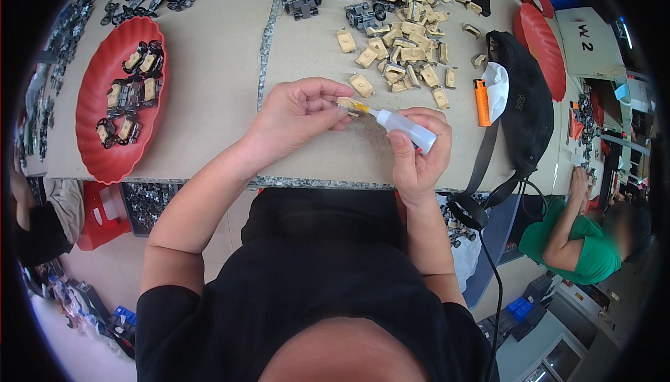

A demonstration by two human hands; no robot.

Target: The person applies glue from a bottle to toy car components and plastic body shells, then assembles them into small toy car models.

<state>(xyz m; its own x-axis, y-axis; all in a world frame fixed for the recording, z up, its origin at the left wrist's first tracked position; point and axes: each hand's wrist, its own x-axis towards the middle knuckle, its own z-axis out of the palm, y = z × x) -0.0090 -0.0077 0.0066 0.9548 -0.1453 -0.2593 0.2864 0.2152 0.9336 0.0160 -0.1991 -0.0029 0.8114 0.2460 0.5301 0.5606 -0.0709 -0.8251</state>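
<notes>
My left hand (289, 117) pinches a small tan plastic part (349, 106) between thumb and fingers, just above the table. In my right hand (422, 159) is a white squeeze bottle (410, 131), tilted so its thin yellowish nozzle points left and meets the tan part. Whether any liquid is coming out is too small to tell. Beyond my hands lies a loose heap of similar tan parts (413, 54), with one single part (361, 85) close to my left fingertips.
A red scalloped tray (91, 103) at left holds several wheeled pieces with tan parts. Dark wheeled chassis (303, 2) pile up at the back. An orange lighter (482, 103), a black bag (527, 103) and another red tray (541, 50) lie right. A co-worker in green (579, 249) sits far right.
</notes>
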